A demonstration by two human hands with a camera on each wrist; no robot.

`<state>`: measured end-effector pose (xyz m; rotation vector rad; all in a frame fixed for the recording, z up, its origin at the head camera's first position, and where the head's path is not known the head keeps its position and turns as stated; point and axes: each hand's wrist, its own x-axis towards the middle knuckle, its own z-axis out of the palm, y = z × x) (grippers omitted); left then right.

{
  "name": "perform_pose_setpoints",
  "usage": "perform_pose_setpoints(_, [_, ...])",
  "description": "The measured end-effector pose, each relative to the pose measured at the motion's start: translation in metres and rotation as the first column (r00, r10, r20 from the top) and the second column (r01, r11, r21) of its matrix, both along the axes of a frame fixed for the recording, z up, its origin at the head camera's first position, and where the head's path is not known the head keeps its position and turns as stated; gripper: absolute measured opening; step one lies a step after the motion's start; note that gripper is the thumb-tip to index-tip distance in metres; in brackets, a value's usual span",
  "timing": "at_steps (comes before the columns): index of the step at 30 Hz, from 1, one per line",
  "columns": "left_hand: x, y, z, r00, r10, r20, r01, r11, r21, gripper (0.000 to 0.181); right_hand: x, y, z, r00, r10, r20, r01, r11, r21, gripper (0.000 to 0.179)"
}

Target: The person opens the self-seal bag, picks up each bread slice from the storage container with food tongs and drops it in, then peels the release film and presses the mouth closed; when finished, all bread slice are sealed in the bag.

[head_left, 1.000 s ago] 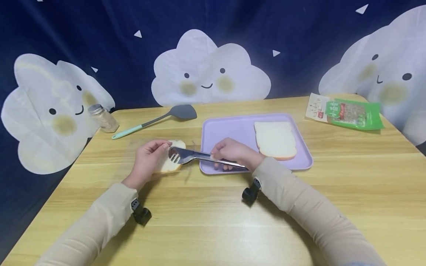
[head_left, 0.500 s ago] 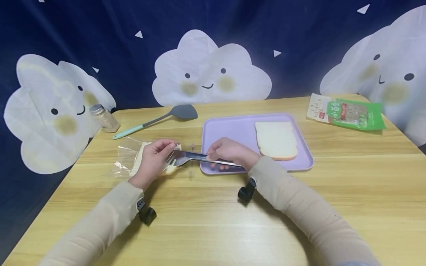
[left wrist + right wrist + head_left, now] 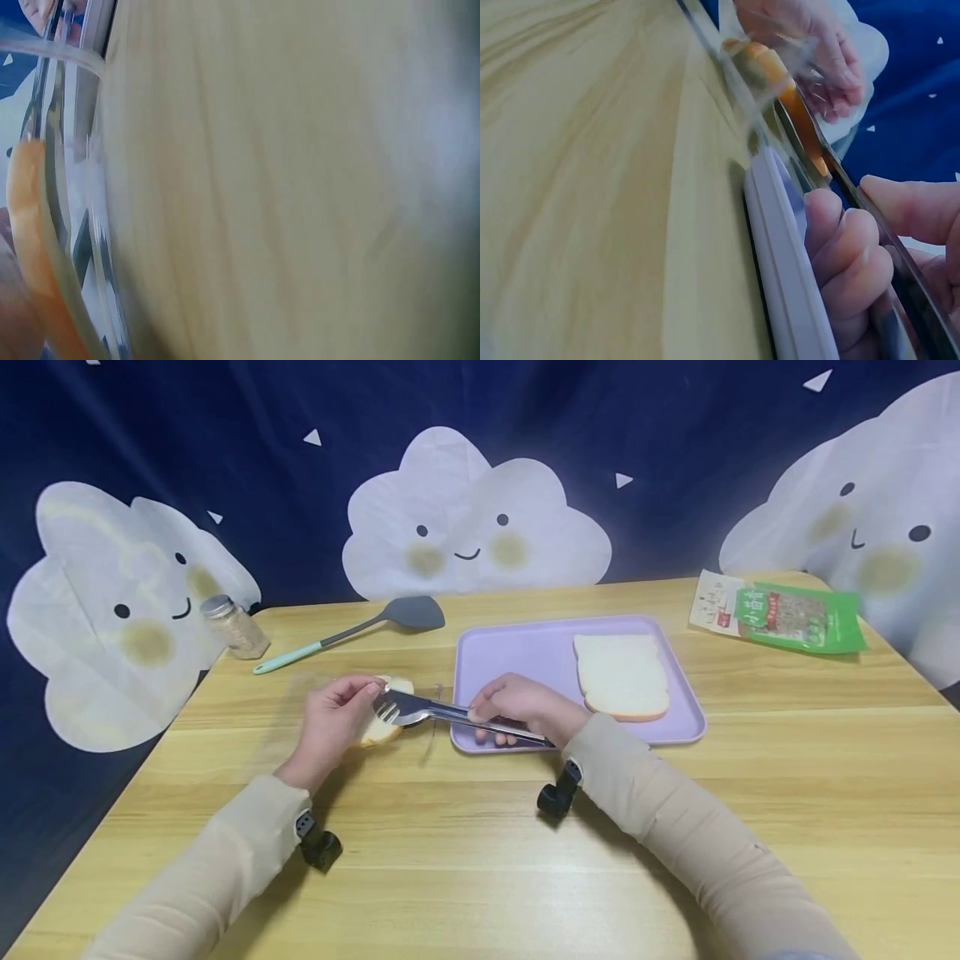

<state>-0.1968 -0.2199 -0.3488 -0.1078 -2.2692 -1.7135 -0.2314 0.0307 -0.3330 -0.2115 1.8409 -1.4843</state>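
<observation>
Dark-blue cloud-print fabric is hanging behind the wood-grain table. The right hand is curling its fingers around metal tongs, whose ends are straddling a bread slice in a clear bag; the left hand is pinching the bag, thumb meeting finger. Another slice is lying on a lilac tray. Farther out, a spatula, a jar and a green packet are resting.

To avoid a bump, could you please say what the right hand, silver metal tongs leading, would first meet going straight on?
Probably the left hand, just ahead of the tongs, though depth is unclear.
</observation>
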Motion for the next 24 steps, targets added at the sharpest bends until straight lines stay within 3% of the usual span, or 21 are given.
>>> perform_pose_setpoints(3, [0.0, 0.005, -0.001, 0.999, -0.032, 0.007, 0.032, 0.998, 0.055, 0.01, 0.0, -0.003, -0.001, 1.0, -0.012, 0.001, 0.012, 1.0, 0.0, 0.026])
perform_pose_setpoints(6, [0.001, 0.007, -0.001, 0.998, -0.06, 0.028, 0.056, 0.991, 0.119, 0.009, 0.002, -0.009, -0.001, 0.999, -0.012, -0.049, 0.013, 0.999, 0.037, 0.022])
perform_pose_setpoints(12, [-0.001, 0.005, 0.004, 0.999, 0.035, -0.019, -0.035, 0.999, 0.006, 0.021, 0.008, -0.023, 0.003, 0.985, 0.029, -0.169, 0.0, 0.985, 0.172, 0.01])
perform_pose_setpoints(15, [-0.003, 0.004, 0.008, 0.996, 0.074, -0.048, -0.074, 0.997, 0.006, 0.02, 0.01, -0.025, 0.004, 0.984, 0.025, -0.179, 0.01, 0.981, 0.192, 0.009])
perform_pose_setpoints(21, [-0.002, 0.003, 0.008, 0.995, 0.101, 0.011, -0.1, 0.993, -0.069, 0.018, 0.008, -0.017, 0.003, 0.984, 0.011, -0.18, 0.018, 0.986, 0.163, 0.011])
perform_pose_setpoints(24, [-0.001, 0.004, 0.007, 0.993, 0.113, 0.016, -0.112, 0.992, -0.056, 0.018, 0.01, -0.015, 0.004, 0.975, 0.018, -0.221, 0.02, 0.985, 0.17, 0.011])
